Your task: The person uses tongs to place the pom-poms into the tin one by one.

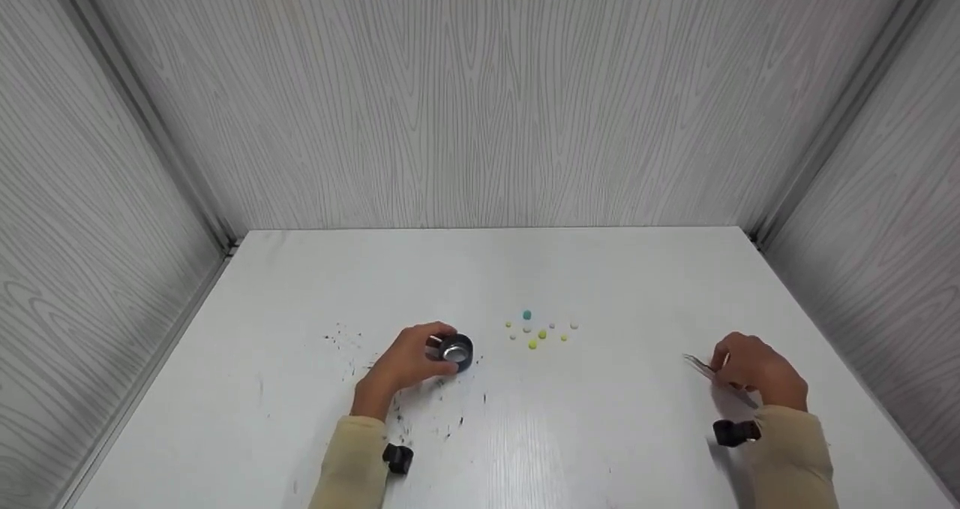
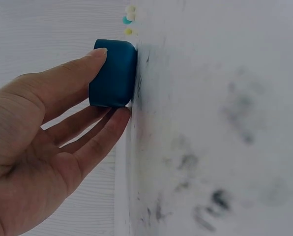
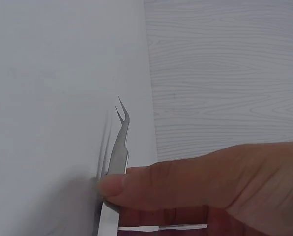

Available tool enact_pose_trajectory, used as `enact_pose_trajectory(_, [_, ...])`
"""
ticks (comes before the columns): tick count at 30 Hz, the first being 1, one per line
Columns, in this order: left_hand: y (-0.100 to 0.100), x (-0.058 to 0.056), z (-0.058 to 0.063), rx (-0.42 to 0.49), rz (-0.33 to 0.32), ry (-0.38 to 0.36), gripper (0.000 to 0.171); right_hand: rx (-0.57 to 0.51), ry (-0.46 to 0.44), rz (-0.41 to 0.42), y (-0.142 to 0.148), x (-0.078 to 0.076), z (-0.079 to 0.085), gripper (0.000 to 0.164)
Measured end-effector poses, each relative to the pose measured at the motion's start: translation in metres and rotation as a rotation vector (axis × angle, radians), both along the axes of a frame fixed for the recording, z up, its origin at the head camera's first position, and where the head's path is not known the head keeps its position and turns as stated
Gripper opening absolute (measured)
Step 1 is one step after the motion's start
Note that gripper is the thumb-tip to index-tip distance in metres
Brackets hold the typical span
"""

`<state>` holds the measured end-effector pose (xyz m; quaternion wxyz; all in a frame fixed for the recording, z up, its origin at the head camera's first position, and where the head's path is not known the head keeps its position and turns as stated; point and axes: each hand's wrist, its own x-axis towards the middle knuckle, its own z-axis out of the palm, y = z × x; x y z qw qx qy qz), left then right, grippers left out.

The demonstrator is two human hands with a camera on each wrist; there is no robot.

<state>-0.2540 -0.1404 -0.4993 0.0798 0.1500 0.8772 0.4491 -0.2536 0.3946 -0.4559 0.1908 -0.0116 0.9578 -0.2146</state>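
My left hand (image 1: 409, 359) holds a small dark blue metal cup (image 1: 456, 352), its silvery inside showing in the head view. Thumb and fingers grip opposite sides of the blue wall (image 2: 114, 73) in the left wrist view, with the rounded bottom right at the table. Over at the right, my right hand (image 1: 757, 366) pinches steel tweezers (image 3: 118, 157) between thumb and fingers. Their bent, pointed tips stand slightly apart with nothing between them. Several small beads, among them a teal bead (image 1: 527, 315) and a yellow bead (image 1: 532, 344), lie scattered just right of the cup.
The white table (image 1: 615, 419) carries dark smudges (image 1: 401, 419) around and below the left hand. Wood-grain panels rise behind it (image 1: 480, 103) and on both sides. A small black camera sits on each wrist.
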Motion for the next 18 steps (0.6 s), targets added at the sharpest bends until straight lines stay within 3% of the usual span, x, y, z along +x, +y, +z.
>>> enact_pose_trajectory(10, [0.001,-0.001,-0.001,-0.025,0.002,0.003,0.050,-0.056,0.148,0.085,-0.010,-0.002,0.002,0.012])
enact_pose_trajectory(18, [0.000,0.000,0.000,-0.010,0.006,-0.003,0.050,-0.170,0.220,0.095,-0.035,-0.008,-0.001,0.012])
